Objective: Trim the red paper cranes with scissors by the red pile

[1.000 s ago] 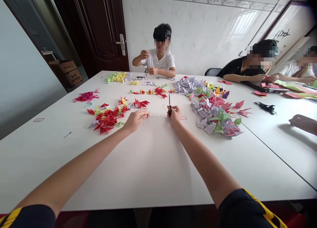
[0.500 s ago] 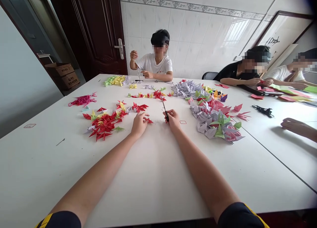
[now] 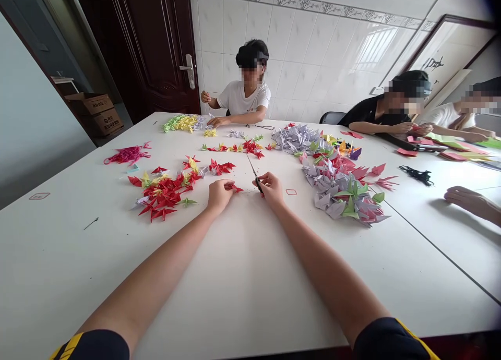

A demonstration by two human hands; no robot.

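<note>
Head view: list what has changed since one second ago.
The scissors in the right hand have swung their tips leftward. The left hand has curled its outstretched fingers onto a red paper crane. The opposite co-worker's raised hand has moved down. The mostly red pile stayed put.

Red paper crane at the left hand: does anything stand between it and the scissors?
Nothing solid that I can see. Between the red paper crane at the left hand and the scissors in the right hand lies white tabletop, with a faint line, perhaps thread.

Paper cranes (image 3: 167, 194) look matt; the tabletop (image 3: 242, 282), smooth with slight sheen; wall tiles (image 3: 305, 62), glossy; door handle (image 3: 190, 70), metallic.
</note>
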